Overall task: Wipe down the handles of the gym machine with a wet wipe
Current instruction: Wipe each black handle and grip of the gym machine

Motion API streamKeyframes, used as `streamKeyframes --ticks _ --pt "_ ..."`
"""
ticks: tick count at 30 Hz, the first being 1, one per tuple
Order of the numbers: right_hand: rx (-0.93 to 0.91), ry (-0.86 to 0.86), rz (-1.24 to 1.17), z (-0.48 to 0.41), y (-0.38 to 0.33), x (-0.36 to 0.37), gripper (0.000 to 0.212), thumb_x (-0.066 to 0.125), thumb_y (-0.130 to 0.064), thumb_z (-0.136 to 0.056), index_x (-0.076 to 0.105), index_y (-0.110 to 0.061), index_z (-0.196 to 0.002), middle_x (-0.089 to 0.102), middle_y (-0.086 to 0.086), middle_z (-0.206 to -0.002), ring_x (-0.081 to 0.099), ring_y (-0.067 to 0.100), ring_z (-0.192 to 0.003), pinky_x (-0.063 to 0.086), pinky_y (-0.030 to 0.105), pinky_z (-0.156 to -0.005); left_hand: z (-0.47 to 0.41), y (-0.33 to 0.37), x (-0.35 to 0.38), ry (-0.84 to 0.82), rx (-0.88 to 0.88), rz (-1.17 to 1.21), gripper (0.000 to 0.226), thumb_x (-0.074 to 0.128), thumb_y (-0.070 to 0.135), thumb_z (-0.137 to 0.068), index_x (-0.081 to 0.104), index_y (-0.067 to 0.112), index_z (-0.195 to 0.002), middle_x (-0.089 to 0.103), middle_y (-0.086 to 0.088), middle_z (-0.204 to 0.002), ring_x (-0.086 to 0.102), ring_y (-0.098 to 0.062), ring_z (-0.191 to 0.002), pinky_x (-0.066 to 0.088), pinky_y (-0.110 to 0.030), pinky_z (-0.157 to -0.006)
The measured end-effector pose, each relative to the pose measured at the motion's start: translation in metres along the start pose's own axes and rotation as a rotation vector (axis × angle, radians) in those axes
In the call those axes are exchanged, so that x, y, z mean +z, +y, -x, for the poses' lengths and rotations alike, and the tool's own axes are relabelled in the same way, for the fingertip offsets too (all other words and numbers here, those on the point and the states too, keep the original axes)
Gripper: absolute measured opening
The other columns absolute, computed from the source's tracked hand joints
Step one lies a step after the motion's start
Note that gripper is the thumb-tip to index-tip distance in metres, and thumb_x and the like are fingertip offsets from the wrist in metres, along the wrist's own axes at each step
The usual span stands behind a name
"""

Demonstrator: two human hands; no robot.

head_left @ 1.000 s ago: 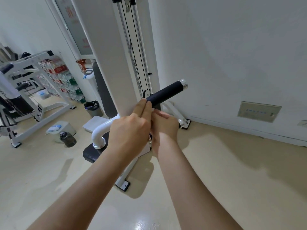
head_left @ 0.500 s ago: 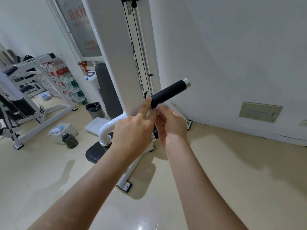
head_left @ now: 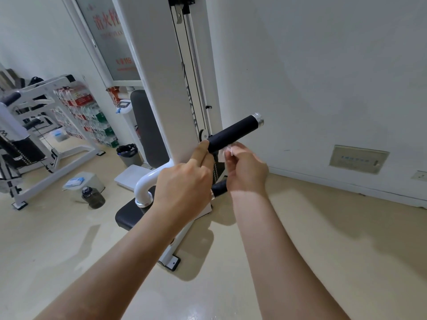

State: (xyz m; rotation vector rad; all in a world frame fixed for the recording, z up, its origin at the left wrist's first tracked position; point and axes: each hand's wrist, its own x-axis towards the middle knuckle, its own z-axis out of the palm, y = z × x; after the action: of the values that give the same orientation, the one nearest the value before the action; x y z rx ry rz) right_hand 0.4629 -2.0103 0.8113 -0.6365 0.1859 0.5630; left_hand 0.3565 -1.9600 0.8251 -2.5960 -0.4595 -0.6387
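Note:
A black foam handle [head_left: 234, 132] with a silver end cap sticks out to the right from the white gym machine column [head_left: 159, 77]. My left hand [head_left: 184, 188] is closed around the handle's near end, forefinger lying along the grip. My right hand [head_left: 246, 172] sits just below the handle's middle, fingers pinched on a small white wet wipe [head_left: 225, 154] that touches the grip's underside. A second black handle [head_left: 218, 188] shows between my wrists, mostly hidden.
The machine's white curved tube [head_left: 147, 183], black seat pad [head_left: 129, 215] and foot plate [head_left: 172, 262] stand below my hands. A dark water bottle [head_left: 92, 198], a white box, a bin [head_left: 128, 153] and another white machine [head_left: 34, 135] are at the left. A wall is close on the right.
My right hand has moved right and slightly away from my left hand, and the white wipe now shows at its fingertips under the handle. The view has shifted a little closer.

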Motion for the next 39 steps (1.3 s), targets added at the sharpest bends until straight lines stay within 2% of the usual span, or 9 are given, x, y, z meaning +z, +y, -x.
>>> streamKeyframes --ticks 6,9,13,18,22,27,29,32,39 --pt "-0.146 0.018 -0.131 0.000 -0.027 -0.002 0.007 0.061 0.006 -0.083 0.065 0.003 -0.088 0.062 0.007 -0.072 0.061 0.012 -0.062 0.052 0.019 -0.067 0.006 -0.003 0.008 0.008 -0.017 0.046 0.047 0.056 0.005 -0.064 0.066 0.005 -0.110 0.055 -0.008 -0.137 0.047 -0.023 -0.033 0.028 -0.019 -0.032" --pt "-0.192 0.005 0.043 -0.001 -0.037 -0.022 0.009 0.060 0.001 -0.086 0.065 -0.004 -0.081 0.062 0.007 -0.080 0.062 0.020 -0.071 0.056 0.028 -0.072 0.011 -0.005 0.014 0.059 -0.037 0.172 0.044 0.056 0.003 -0.067 0.066 0.008 -0.109 0.054 -0.003 -0.138 0.057 -0.027 -0.048 0.038 -0.026 -0.032" --pt "-0.166 -0.001 0.288 0.000 -0.022 -0.063 0.014 0.057 0.001 -0.088 0.064 -0.008 -0.080 0.062 0.012 -0.085 0.063 0.019 -0.070 0.056 0.026 -0.063 0.039 -0.003 0.035 0.174 -0.006 0.356 0.038 0.041 0.007 -0.077 0.071 0.011 -0.100 0.065 -0.002 -0.107 0.059 -0.023 -0.082 0.050 -0.031 -0.048" --pt "-0.194 -0.088 0.635 0.003 0.006 -0.094 0.014 0.072 -0.003 -0.079 0.076 -0.016 -0.076 0.072 0.002 -0.071 0.065 0.014 -0.068 0.054 0.021 -0.069 0.064 0.025 0.051 -0.076 -0.116 0.166 0.034 0.054 0.012 -0.073 0.069 0.014 -0.103 0.056 -0.003 -0.069 0.058 -0.025 -0.064 0.032 -0.027 -0.038" --pt "-0.224 -0.193 0.860 0.008 0.015 -0.104 0.011 0.071 -0.010 -0.084 0.076 -0.020 -0.087 0.074 -0.006 -0.083 0.065 -0.005 -0.073 0.045 0.006 -0.067 0.067 0.050 0.052 -0.374 -0.241 0.104 0.063 0.042 0.016 -0.087 0.023 0.024 -0.146 0.065 -0.003 -0.084 0.063 -0.028 -0.072 0.031 -0.031 -0.049" --pt "-0.447 -0.276 1.111 0.007 0.031 -0.102 0.013 0.069 -0.014 -0.085 0.072 -0.026 -0.089 0.071 -0.010 -0.088 0.065 0.000 -0.081 0.047 0.007 -0.073 0.075 0.069 0.059 -0.375 -0.256 0.101 0.071 0.035 0.016 -0.091 -0.003 0.015 -0.151 0.063 -0.002 -0.089 0.062 -0.026 -0.076 0.033 -0.032 -0.052" --pt "-0.569 -0.323 1.235 0.004 0.036 -0.098 0.012 0.068 -0.014 -0.086 0.074 -0.015 -0.096 0.070 -0.003 -0.094 0.065 0.006 -0.086 0.047 0.009 -0.078 0.074 0.071 0.057 -0.421 -0.255 0.081 0.072 0.037 0.012 -0.087 0.003 0.010 -0.151 0.054 0.001 -0.074 0.056 -0.025 -0.066 0.026 -0.030 -0.046" --pt "-0.741 -0.371 1.404 -0.004 0.037 -0.093 0.016 0.067 -0.008 -0.085 0.074 -0.007 -0.099 0.066 0.007 -0.100 0.063 0.018 -0.091 0.044 0.015 -0.085 0.070 0.072 0.054 -0.433 -0.242 0.049 0.060 0.043 0.008 -0.078 0.042 0.012 -0.139 0.035 0.002 -0.056 0.042 -0.024 -0.054 0.012 -0.026 -0.041" --pt "-0.896 -0.510 1.719 -0.020 0.039 -0.087 0.004 0.066 -0.015 -0.084 0.069 -0.012 -0.085 0.061 0.002 -0.089 0.055 0.018 -0.083 0.044 0.024 -0.069 0.075 0.058 0.052 -0.269 -0.272 0.132 0.024 0.061 0.011 -0.069 0.068 0.014 -0.092 0.053 0.000 -0.057 0.053 -0.023 -0.049 0.026 -0.025 -0.037"
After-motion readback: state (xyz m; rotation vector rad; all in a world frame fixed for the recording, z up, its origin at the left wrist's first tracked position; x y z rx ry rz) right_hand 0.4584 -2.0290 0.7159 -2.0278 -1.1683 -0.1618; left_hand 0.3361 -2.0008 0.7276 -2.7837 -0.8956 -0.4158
